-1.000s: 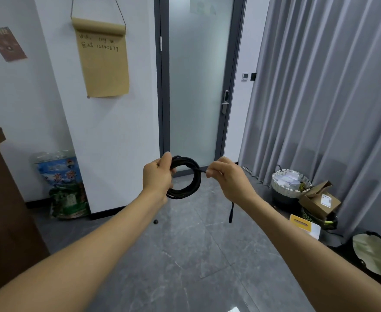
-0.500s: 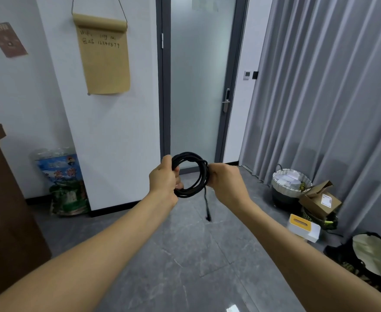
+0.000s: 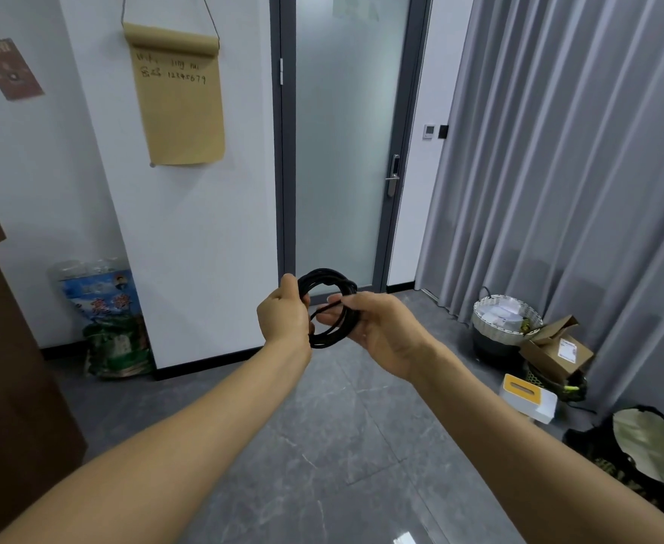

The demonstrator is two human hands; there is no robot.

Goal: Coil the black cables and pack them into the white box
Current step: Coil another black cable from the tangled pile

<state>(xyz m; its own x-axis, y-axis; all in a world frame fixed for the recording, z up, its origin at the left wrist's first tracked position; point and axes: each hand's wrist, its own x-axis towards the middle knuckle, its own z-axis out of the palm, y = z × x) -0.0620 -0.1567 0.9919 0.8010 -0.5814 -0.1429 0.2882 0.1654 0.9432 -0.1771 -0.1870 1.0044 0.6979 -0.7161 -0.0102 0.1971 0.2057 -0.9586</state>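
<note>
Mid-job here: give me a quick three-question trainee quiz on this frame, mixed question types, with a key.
1. True or false: the cable is coiled into a ring and held off the floor.
2. Multiple choice: what does the right hand do?
A. hangs idle
B. pinches the cable's loose end across the coil
C. rests on the door handle
3. Fill in: the left hand grips the coil's ____ side, as the camera sees it.

Key: 1 true; 2 B; 3 left.
</note>
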